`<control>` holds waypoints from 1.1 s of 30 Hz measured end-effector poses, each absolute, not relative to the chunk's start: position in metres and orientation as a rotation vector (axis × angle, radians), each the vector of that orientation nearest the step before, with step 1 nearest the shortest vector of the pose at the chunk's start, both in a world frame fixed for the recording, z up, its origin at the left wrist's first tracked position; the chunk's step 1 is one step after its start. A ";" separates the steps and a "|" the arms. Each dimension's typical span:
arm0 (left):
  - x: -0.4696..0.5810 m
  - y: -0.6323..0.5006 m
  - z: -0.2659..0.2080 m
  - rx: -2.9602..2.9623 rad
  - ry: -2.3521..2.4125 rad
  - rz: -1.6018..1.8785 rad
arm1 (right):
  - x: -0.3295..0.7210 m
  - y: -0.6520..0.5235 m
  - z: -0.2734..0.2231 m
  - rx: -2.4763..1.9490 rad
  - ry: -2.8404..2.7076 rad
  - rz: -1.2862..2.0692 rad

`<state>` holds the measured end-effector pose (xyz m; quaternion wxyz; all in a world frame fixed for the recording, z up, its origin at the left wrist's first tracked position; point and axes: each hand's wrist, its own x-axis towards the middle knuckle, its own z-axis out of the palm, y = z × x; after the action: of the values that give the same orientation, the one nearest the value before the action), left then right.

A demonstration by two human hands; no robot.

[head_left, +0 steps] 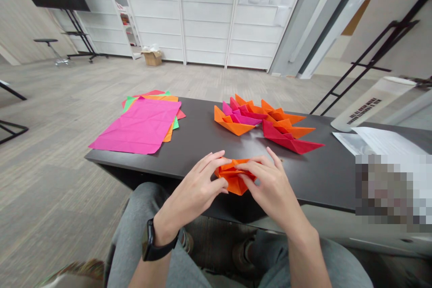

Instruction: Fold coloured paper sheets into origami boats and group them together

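Observation:
Between my two hands, at the near edge of the dark table, is a partly folded orange paper boat. My left hand pinches its left end, thumb below and fingers on top. On the right end, my right hand grips the paper between thumb and fingers, one finger raised. Parts of the folds are hidden under my fingers. Just beyond my hands sit several finished paper boats in two nested rows, among them an orange boat in front on the left and a red boat on the right.
A stack of coloured paper sheets, pink on top, lies at the table's left. To the right are a white cylinder with printed lettering and some white papers. A blurred patch covers something at the right edge.

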<state>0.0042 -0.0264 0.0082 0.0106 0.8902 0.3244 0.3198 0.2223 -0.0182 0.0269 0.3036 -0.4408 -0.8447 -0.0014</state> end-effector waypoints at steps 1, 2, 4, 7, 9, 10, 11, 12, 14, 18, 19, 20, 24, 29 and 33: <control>0.004 -0.027 0.009 2.771 1.002 1.002 | 0.223 -0.018 0.027 -1.170 -2.228 0.000; 0.004 -0.027 0.009 2.762 0.996 1.008 | 0.223 -0.018 0.026 -1.171 -2.225 0.014; 0.003 -0.028 0.009 2.742 0.997 1.025 | 0.224 -0.018 0.026 -1.161 -2.236 0.064; 0.002 -0.028 0.009 2.720 1.002 1.038 | 0.224 -0.018 0.026 -1.142 -2.234 0.149; 0.001 -0.028 0.010 2.710 0.993 1.039 | 0.223 -0.017 0.024 -1.154 -2.193 0.165; 0.001 -0.028 0.010 2.704 0.986 1.040 | 0.222 -0.017 0.024 -1.164 -2.167 0.157; 0.000 -0.028 0.010 2.695 0.978 1.042 | 0.222 -0.016 0.023 -1.174 -2.141 0.141; 0.000 -0.028 0.011 2.685 0.971 1.043 | 0.222 -0.016 0.022 -1.181 -2.121 0.124; 0.000 -0.028 0.011 2.654 0.948 1.058 | 0.222 -0.015 0.021 -1.181 -2.095 0.103; 0.004 -0.026 0.006 2.486 0.932 1.112 | 0.223 -0.015 0.024 -1.165 -2.070 0.156; 0.005 -0.025 0.004 2.423 0.961 1.140 | 0.222 -0.015 0.025 -1.170 -2.051 0.191; 0.006 -0.024 0.002 2.362 1.004 1.162 | 0.222 -0.016 0.026 -1.180 -2.025 0.232; 0.007 -0.019 -0.004 2.204 1.157 1.151 | 0.219 -0.016 0.025 -1.195 -1.917 0.339; 0.003 -0.014 -0.008 2.126 1.160 1.133 | 0.222 -0.015 0.021 -1.180 -1.976 0.296; 0.000 -0.013 -0.008 2.118 1.208 1.136 | 0.235 -0.017 0.027 -1.129 -2.131 0.273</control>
<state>-0.0005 -0.0129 -0.0076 0.2237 0.7674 0.4378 0.4115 0.2347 -0.0166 0.0265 0.3496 -0.4359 -0.8226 0.1053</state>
